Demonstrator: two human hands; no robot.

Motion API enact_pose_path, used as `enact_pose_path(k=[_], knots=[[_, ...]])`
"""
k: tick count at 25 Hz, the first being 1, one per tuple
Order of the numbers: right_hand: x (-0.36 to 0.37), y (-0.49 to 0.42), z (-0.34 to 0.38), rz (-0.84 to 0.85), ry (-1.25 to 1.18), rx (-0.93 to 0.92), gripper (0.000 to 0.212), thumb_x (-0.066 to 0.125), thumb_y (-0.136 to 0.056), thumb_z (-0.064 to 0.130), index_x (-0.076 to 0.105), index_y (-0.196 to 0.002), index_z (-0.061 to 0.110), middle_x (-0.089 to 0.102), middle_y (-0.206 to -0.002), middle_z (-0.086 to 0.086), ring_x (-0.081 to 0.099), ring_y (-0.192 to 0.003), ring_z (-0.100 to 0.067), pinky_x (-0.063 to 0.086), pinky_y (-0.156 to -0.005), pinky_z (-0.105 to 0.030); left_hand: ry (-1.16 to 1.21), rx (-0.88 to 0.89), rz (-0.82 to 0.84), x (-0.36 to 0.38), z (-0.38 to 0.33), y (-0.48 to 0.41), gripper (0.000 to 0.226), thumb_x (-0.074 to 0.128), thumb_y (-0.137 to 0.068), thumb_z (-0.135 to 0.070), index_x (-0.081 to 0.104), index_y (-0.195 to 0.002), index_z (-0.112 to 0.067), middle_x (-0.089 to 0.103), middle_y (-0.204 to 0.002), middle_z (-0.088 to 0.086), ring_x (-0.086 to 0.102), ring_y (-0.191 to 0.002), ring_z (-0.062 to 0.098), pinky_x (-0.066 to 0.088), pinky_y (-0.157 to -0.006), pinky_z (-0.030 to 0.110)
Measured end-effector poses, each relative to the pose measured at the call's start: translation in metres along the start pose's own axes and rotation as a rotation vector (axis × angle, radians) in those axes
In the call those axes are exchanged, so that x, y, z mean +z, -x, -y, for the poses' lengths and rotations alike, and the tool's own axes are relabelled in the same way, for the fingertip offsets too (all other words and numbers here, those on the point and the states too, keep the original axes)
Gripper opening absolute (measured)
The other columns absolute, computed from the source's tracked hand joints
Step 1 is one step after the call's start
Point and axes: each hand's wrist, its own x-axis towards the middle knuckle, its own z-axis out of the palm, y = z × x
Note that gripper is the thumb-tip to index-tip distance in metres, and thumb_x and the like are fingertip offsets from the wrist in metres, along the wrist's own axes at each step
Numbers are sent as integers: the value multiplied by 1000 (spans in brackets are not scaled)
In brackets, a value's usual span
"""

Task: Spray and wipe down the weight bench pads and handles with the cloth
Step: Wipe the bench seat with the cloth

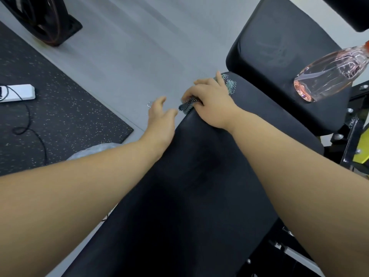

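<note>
I see my right hand covering most of the cloth at the long pad's far corner, fold unclear, the spray bottle has its head cut off at the right edge, and the white power strip is clipped at left.

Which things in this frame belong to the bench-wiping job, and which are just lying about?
Job: cloth, gripped by the right hand; long bench pad under it; second pad; spray bottle on that pad; left hand, open beside the long pad.

Lying about: power strip and cable on the speckled mat; round black gear, top left.
</note>
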Motion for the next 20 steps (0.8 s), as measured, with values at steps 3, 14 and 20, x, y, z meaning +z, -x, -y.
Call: enact_pose_path(k=[3, 14, 20], knots=[[1, 24, -1, -334, -144, 52, 53, 47, -76, -5, 52, -127, 9, 45, -138, -10, 33, -134, -29, 6, -115, -33, -179, 189, 178, 31, -33, -12, 46, 28, -101, -37, 25, -146, -26, 31, -145, -6, 32, -132, 7, 21, -100, 8], [59, 63, -21, -583, 220, 611, 57, 28, -93, 32, 34, -143, 5, 27, -153, -13, 21, -142, -29, 10, -117, -44, -433, 123, 183, 63, -58, -67, 38, 33, -99, -37, 51, -125, -16, 57, -123, 7, 51, -113, 24, 38, -92, 30], [60, 64, -20, -528, 268, 632, 58, 26, -93, 33, 28, -145, 7, 21, -155, -12, 16, -144, -28, 8, -118, -44, -490, -26, 277, -13, 4, -13, 30, 33, -100, -26, 55, -81, -17, 55, -80, -3, 48, -78, 15, 38, -69, 20]])
